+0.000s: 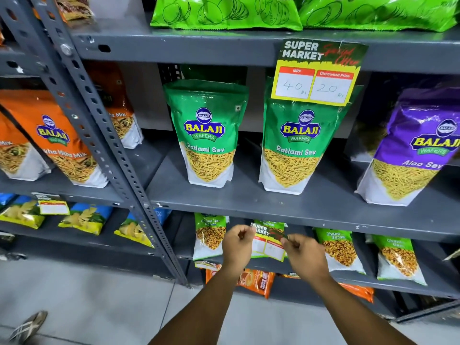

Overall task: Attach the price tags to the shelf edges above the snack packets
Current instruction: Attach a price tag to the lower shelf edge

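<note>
1. both hands are pinching one price tag (pixel 267 241) between them. left hand (pixel 237 245) has its fingers closed on the tag's top left corner, right hand (pixel 305 253) has its fingers closed on the top right edge. the tag hangs just below the shelf edge (pixel 286 215), in front of the chana jor garam packets (pixel 211 236).
2. can't tell if it's touching the edge yet, looks slightly under it.
3. what could go wrong, my guess: it's already tilted, so it could stick crooked. if there's tape on the back (can't see any), it could fold on itself or grab a packet instead of the metal. pinching that hard might also crease the top.
4. the held tag reads "super market" at the top, the boxes under it are too blurry to read.
5. one shelf up, a finished tag (pixel 317 70) reads "super market", "mrp 40 rs", "discounted price 20 rs".
6. packets around it: balaji wafers ratlami sev (pixel 207 135), aloo sev (pixel 418 150) in purple, an orange mix pack (pixel 62 148) on the left.
</note>
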